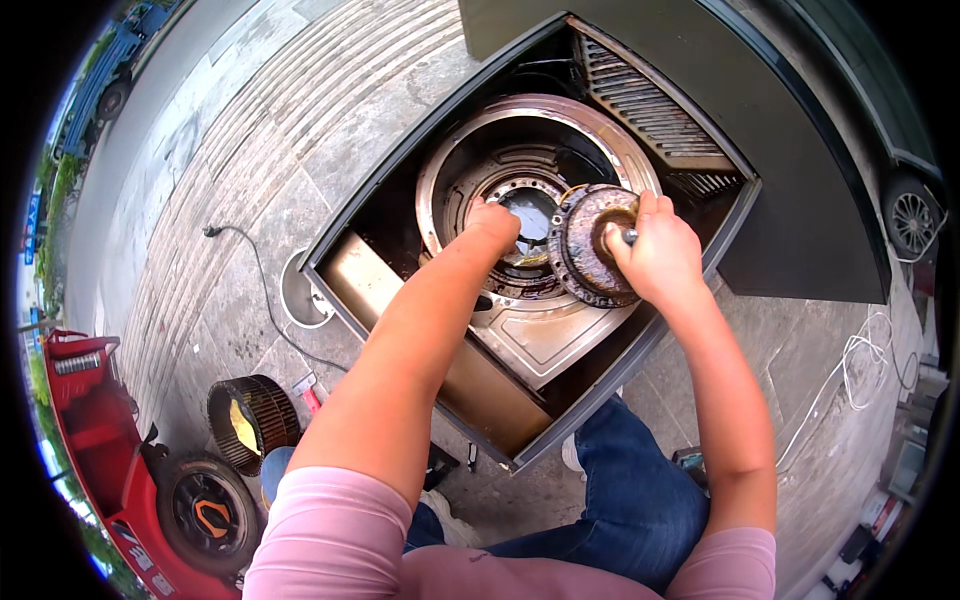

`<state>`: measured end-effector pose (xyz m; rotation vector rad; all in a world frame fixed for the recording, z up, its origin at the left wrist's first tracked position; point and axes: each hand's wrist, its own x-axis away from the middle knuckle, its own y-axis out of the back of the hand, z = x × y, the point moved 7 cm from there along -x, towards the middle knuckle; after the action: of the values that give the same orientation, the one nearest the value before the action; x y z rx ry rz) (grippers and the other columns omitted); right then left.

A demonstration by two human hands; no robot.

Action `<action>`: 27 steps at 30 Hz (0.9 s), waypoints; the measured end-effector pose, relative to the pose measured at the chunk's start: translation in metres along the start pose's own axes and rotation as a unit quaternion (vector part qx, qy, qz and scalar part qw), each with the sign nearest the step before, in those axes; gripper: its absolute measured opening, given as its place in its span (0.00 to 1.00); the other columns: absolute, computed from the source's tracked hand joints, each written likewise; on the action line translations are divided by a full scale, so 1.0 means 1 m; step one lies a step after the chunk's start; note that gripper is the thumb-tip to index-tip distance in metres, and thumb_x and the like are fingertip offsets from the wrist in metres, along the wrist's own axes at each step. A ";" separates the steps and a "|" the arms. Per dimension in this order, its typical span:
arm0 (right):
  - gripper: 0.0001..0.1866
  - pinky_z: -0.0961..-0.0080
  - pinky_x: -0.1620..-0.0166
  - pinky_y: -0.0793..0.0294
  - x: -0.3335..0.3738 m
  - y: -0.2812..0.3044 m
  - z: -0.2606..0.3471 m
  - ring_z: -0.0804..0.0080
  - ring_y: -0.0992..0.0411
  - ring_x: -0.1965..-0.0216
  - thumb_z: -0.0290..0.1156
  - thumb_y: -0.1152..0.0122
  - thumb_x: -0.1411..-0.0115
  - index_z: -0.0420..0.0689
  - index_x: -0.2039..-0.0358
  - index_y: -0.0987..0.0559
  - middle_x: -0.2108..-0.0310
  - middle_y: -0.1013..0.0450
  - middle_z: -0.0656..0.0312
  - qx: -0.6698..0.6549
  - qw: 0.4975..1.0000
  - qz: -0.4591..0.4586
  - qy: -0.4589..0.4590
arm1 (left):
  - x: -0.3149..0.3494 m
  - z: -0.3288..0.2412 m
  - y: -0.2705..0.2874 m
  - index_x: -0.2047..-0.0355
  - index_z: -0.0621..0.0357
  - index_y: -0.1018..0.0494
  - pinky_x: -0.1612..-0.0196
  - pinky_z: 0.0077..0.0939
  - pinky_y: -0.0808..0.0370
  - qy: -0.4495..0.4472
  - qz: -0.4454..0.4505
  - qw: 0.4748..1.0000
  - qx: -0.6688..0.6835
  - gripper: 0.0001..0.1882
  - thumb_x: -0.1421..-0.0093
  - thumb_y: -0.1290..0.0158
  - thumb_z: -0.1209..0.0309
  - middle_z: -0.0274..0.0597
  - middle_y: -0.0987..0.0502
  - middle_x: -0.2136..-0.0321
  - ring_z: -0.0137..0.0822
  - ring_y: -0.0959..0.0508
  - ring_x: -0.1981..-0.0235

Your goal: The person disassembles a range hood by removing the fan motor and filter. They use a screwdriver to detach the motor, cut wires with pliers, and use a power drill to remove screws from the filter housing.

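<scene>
The right hand [655, 248] grasps the greasy round disc [585, 262], thumb by its central shaft [629, 236]; the disc sits left of the palm, over the round housing's [430, 195] right side. The left hand [494, 225] curls at the inner ring [532, 187]; whether it grips, I cannot tell.

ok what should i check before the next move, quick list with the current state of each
1. Right grip secure on the round metal part: ok, fingers at its rim, thumb near the shaft.
2. Left grip holding something: cannot tell; it is at the inner ring, fingertips hidden.
3. Round metal part clear of the metal housing: cannot tell; they overlap in this view.
4. Round metal part clean: not ok, dark residue covers it.
5. Slatted drum out of the housing: ok, on the ground.
6. Black cord unplugged: cannot tell what it serves.
</scene>
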<state>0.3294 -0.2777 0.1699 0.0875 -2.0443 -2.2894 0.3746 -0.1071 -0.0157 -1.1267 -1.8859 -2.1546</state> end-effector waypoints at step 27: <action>0.23 0.63 0.68 0.27 -0.010 0.005 -0.011 0.54 0.27 0.71 0.44 0.43 0.52 0.36 0.66 0.31 0.69 0.31 0.49 -0.013 0.999 -0.009 0.047 | 0.010 0.001 0.124 0.69 0.61 0.23 0.64 0.35 0.25 -0.073 -0.306 0.927 0.206 0.11 0.53 0.48 0.71 0.54 0.23 0.75 0.45 0.21 0.73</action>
<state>0.3409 -0.2882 0.1734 0.2087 -1.9766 -2.2753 0.4284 -0.1331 0.0930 -0.6843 -2.8836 -1.7656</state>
